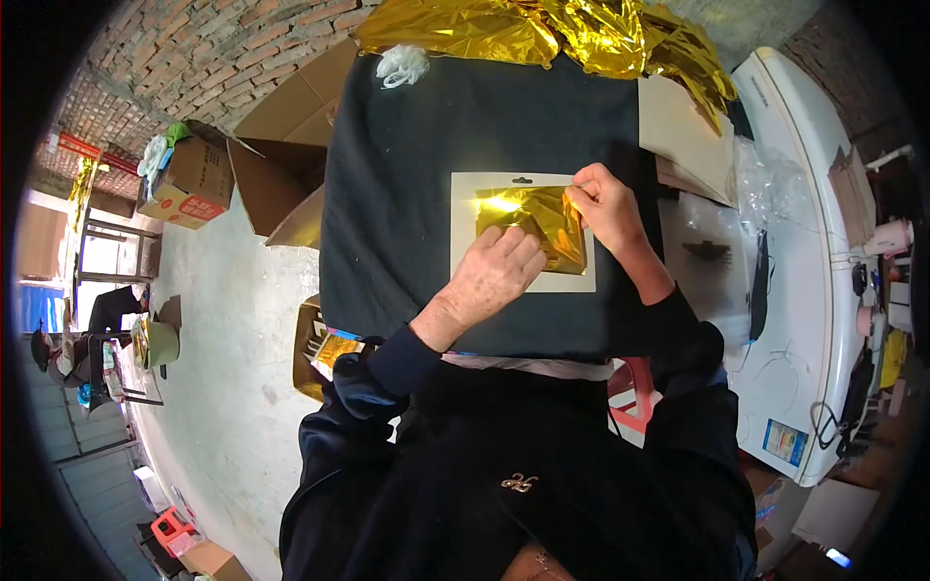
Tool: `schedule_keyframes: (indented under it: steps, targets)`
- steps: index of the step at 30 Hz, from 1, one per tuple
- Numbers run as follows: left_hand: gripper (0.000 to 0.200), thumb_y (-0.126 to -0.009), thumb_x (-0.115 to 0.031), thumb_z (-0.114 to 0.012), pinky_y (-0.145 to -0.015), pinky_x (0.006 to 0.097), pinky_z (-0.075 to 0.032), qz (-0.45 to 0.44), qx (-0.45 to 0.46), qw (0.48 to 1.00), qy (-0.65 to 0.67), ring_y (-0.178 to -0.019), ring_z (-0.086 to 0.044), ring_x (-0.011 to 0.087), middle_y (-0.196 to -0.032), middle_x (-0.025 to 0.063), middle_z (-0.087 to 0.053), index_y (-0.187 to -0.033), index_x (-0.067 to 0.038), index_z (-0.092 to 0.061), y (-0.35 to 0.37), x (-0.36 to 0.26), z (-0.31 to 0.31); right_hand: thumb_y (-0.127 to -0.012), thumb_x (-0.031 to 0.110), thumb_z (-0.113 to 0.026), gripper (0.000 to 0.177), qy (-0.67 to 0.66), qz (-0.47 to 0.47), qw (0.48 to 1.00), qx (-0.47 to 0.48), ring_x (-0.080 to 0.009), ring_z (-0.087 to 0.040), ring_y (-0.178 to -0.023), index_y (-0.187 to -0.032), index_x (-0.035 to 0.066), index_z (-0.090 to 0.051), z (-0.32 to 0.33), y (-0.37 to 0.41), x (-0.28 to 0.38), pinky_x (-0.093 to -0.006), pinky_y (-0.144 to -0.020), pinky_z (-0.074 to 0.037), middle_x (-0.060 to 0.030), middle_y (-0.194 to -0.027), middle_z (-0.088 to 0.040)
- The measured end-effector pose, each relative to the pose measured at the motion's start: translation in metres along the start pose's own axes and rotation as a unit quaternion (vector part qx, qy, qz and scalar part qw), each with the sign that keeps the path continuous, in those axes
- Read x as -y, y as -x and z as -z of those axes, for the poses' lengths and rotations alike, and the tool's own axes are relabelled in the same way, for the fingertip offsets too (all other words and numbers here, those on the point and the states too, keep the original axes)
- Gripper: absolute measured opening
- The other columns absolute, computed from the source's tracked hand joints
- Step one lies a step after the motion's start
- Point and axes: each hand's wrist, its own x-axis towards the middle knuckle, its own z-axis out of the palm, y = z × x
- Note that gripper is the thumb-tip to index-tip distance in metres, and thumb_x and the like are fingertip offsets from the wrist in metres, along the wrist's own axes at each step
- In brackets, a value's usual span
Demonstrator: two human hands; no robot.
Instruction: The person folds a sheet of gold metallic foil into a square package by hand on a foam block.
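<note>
A white card (pixel 466 208) with a hang hole at its top edge lies flat on the dark cloth in front of me. Folded, shiny gold foil (pixel 557 228) covers the middle of the card. My left hand (pixel 492 266) is closed over the foil's lower left part, fingers curled down against it, fingertips hidden. At the upper right corner of the foil, my right hand (pixel 608 208) pinches the edge between thumb and fingers.
Loose gold foil sheets (pixel 465 34) and a bundle of white string (pixel 402 66) lie along the far edge of the dark cloth (pixel 387 194). Cardboard (pixel 688 126) and a white appliance (pixel 799 261) stand right. Open cartons (pixel 281 184) sit left; a smaller box (pixel 308 353) is low beside me.
</note>
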Motion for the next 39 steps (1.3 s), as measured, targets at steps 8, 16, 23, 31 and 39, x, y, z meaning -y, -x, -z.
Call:
schedule_keyframes:
  steps: [8,16,23,31,39]
  targets:
    - [0.010,-0.078,-0.017,-0.066,-0.072,0.0316,-0.047,-0.005,-0.001,1.000,0.014,-0.087,-0.057,0.0179,-0.089,0.0030,-0.056,-0.085,-0.011,-0.062,-0.002,0.001,0.002,-0.087,-0.001,-0.069,0.022,0.165,0.357,0.917,-0.071,-0.0348,-0.065,-0.107,-0.109,0.000,-0.069,-0.001,0.028,0.032,-0.0437,-0.093,-0.053,-0.0147,-0.111,-0.068]
    - [0.016,-0.076,-0.015,-0.071,-0.073,0.0309,-0.050,0.013,-0.006,0.999,0.030,-0.084,-0.056,0.0176,-0.089,0.0030,-0.053,-0.088,-0.009,-0.063,-0.003,0.003,0.004,-0.084,0.007,-0.073,0.023,0.158,0.377,0.911,-0.051,-0.0285,-0.061,-0.112,-0.106,0.002,-0.070,0.018,0.054,0.026,-0.0441,-0.096,-0.049,-0.0103,-0.115,-0.067]
    - [0.012,-0.074,-0.014,-0.068,-0.073,0.0327,-0.050,0.031,-0.023,0.999,0.033,-0.086,-0.058,0.0195,-0.087,0.0040,-0.056,-0.084,-0.009,-0.064,-0.004,0.002,-0.001,-0.081,0.015,-0.080,0.028,0.251,0.425,0.869,-0.033,-0.0261,-0.059,-0.114,-0.105,0.004,-0.072,0.008,0.094,0.026,-0.0435,-0.099,-0.045,-0.0076,-0.113,-0.066]
    - [0.022,-0.073,-0.009,-0.081,-0.072,0.0354,-0.054,0.069,-0.031,0.990,0.116,-0.081,-0.059,0.0220,-0.085,0.0062,-0.057,-0.089,-0.005,-0.066,-0.002,0.007,-0.007,-0.079,0.011,-0.073,0.018,0.332,0.450,0.824,-0.093,-0.0202,-0.062,-0.096,-0.096,0.006,-0.070,-0.010,0.084,0.031,-0.0356,-0.081,-0.048,-0.0052,-0.097,-0.065]
    - [0.019,-0.073,-0.009,-0.078,-0.073,0.0376,-0.053,0.103,-0.052,0.977,0.179,-0.079,-0.059,0.0247,-0.085,0.0071,-0.057,-0.086,-0.005,-0.065,-0.004,0.006,-0.006,-0.077,0.010,-0.072,0.011,0.334,0.431,0.833,-0.093,-0.0182,-0.060,-0.085,-0.086,0.006,-0.068,-0.018,0.081,0.026,-0.0347,-0.076,-0.048,-0.0028,-0.085,-0.059]
